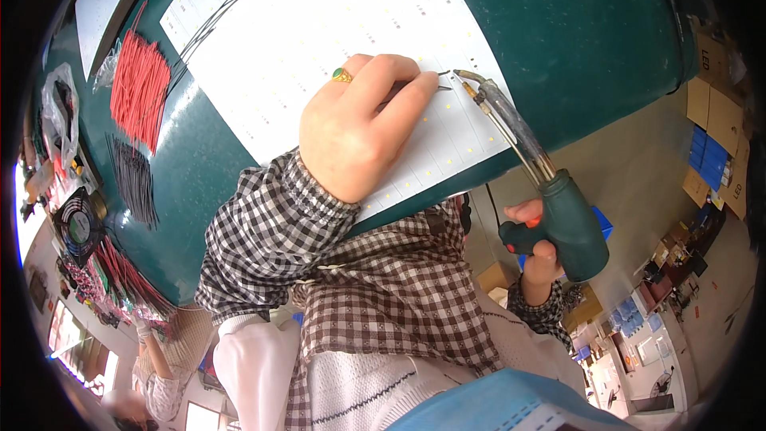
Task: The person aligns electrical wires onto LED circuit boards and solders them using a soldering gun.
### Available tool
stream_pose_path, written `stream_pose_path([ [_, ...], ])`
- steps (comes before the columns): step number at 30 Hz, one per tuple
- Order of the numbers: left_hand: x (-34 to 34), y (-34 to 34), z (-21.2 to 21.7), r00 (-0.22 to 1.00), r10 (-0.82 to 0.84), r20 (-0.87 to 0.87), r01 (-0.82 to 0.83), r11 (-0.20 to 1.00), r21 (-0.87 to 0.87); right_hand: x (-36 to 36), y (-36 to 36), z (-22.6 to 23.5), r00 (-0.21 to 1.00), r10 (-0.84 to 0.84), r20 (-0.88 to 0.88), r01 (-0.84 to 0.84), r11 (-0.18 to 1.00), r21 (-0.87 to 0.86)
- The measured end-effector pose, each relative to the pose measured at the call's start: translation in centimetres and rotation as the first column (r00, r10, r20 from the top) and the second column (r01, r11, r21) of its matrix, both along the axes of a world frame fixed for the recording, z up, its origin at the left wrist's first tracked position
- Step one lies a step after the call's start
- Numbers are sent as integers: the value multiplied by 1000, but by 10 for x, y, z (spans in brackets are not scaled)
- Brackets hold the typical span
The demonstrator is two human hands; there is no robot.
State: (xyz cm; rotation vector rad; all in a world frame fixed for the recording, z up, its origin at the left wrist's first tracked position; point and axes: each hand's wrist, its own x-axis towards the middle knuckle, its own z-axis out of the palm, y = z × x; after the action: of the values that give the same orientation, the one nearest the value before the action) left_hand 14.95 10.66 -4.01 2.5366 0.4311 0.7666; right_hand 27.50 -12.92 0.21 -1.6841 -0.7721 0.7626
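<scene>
Wire (444, 73), pinched in left hand (355, 132), could shift if gun (573, 223), clasped in right hand (544, 264), jolts it just beyond those fingertips (429, 82).

Showing a broad, dark green, smooth-topped worktable (590, 40) across the upper area, catching whitish glare on the left. Dropping off at right to a plain, greyish, smooth floor (646, 152). Lining the right rim with stacked brown cardboard boxes (710, 108), wedging flat blue bundles (708, 158) between. Lower down, showing low, dark reddish-brown furniture (658, 283), carrying clutter too small to sort. At lower right, showing a white, partition-like surface (654, 343), curving with the lens. At lower left, glowing white through bright rectangular windows (68, 335), blowing out detail. Lighting everything brightly.
</scene>
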Motion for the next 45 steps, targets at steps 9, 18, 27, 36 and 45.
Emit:
stream_pose_path([
  [9,1,1,-3,1000,-1,11,1,1000,-10,2,-1,-6,999,13,-44,-12,1000,20],
  [18,3,2,-6,1000,-6,7,6,1000,11,2,-1,-5,999,26,-19,-27,999,-28],
  [27,5,2,1,999,-4,-31,2,999,-49,3,5,-3,1000,-16,10,16,1000,-8],
  [36,2,0,-6,1000,9,-11,-10,998,-69,13,-13,-12,996,17,88,-16,1000,-12],
  [45,-95,12,61,912,409,35,-402,908,-121,7,32,22,959,-268,86,247,948,203],
])
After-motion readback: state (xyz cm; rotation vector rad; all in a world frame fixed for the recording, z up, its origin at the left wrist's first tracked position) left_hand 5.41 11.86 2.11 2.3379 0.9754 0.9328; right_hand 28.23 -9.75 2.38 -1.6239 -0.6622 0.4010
